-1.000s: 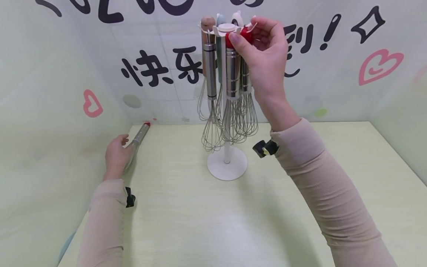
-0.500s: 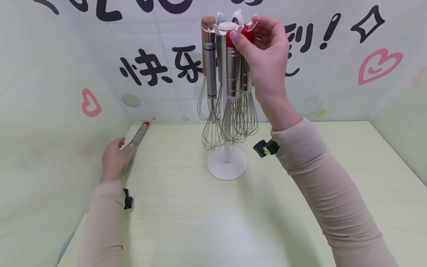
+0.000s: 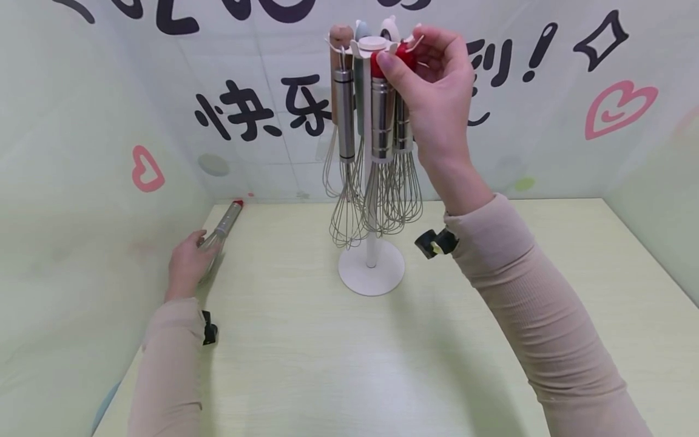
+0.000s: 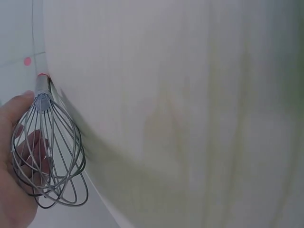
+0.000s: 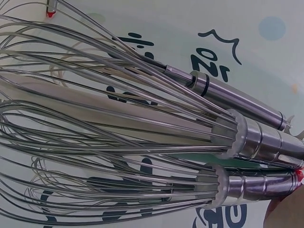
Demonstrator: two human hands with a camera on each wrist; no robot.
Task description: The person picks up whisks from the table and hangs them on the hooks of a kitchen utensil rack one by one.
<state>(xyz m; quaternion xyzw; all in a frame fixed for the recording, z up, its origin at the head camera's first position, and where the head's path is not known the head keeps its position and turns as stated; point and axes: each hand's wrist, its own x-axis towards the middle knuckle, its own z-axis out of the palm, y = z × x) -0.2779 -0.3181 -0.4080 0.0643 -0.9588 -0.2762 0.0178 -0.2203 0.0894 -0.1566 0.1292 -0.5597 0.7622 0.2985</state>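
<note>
A steel whisk (image 3: 226,224) with a red-tipped handle lies at the table's far left. My left hand (image 3: 188,262) is at its wire end, fingers curled about the wires; the left wrist view shows the fingers behind the whisk's wire loops (image 4: 47,147). At centre stands a white rack (image 3: 371,267) hung with several whisks, wires down. High on it, my right hand (image 3: 439,91) pinches the red end of a steel-handled whisk (image 3: 381,115), thumb in front. A second red-ended whisk (image 3: 403,130) hangs beside it, its top partly behind the hand.
A slim steel-handled whisk (image 3: 345,115) and a brown-handled one (image 3: 341,39) hang on the rack's left. A pale table (image 3: 306,352) stretches around the base. Printed cloth walls (image 3: 295,170) stand at the back and sides.
My left hand has shifted slightly left and its fingers now cover more of the whisk's wires. The right hand stays at the red whisk end.
</note>
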